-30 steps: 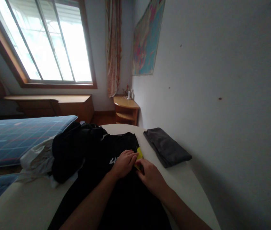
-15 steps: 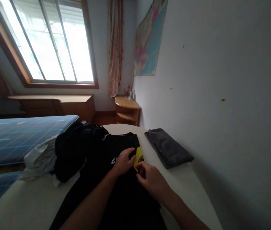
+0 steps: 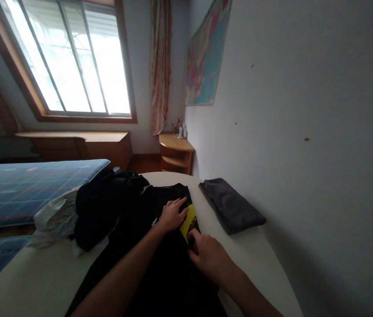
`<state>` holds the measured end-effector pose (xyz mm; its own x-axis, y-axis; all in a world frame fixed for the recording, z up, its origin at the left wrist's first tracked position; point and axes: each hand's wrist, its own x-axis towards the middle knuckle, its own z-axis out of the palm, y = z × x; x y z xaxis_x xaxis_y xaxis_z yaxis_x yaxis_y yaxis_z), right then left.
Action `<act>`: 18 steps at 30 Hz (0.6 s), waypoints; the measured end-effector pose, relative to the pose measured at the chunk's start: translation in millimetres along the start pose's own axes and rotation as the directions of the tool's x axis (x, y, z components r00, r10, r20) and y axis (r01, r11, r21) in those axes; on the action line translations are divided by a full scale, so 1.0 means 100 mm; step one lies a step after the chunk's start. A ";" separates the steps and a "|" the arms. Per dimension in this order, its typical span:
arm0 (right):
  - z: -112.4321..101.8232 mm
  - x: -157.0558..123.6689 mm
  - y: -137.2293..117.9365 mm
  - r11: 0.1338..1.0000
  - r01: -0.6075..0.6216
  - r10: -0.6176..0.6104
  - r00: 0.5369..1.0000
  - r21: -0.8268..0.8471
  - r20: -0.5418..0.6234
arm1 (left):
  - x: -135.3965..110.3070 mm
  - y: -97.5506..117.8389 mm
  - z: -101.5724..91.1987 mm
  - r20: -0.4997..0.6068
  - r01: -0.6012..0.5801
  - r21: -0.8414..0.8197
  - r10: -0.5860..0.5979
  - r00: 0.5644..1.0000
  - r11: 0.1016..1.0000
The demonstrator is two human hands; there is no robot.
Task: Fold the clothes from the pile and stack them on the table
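While the black fabric garment (image 3: 173, 268) with a yellow printed patch (image 3: 190, 220) lies on the off-white, round-edged table (image 3: 254, 255), it is covered by the left hand (image 3: 172, 215), palm down, nothing gripped. Its right edge is met by the curled right hand (image 3: 206, 253); a pinch cannot be confirmed. Cloth should be pinned lightly, edge drawn straight, creases smoothed.
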<state>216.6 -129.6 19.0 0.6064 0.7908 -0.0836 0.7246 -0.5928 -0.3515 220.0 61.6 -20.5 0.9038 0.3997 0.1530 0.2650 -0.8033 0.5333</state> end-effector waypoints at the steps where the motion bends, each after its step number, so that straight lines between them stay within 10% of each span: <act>1: 0.00 0.00 0.00 1.000 -0.002 0.003 1.000 -0.023 0.004 | 0.08 0.01 0.00 0.002 0.033 0.013 -0.033 0.999 0.999; 9: -0.06 -0.07 0.00 0.994 0.001 0.004 0.999 -0.114 0.048 | 0.54 0.08 0.11 0.022 0.128 0.051 -0.129 0.991 0.991; 18: -0.08 -0.12 -0.21 0.933 0.126 -0.089 0.989 0.337 -0.121 | 0.58 -0.03 0.03 -0.032 0.091 0.045 -0.090 0.995 0.995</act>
<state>196.5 -128.2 34.7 0.5744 0.8162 0.0620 0.6421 -0.4023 -0.6525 273.0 86.0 -15.5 0.8651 0.4841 0.1312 0.3610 -0.7825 0.5072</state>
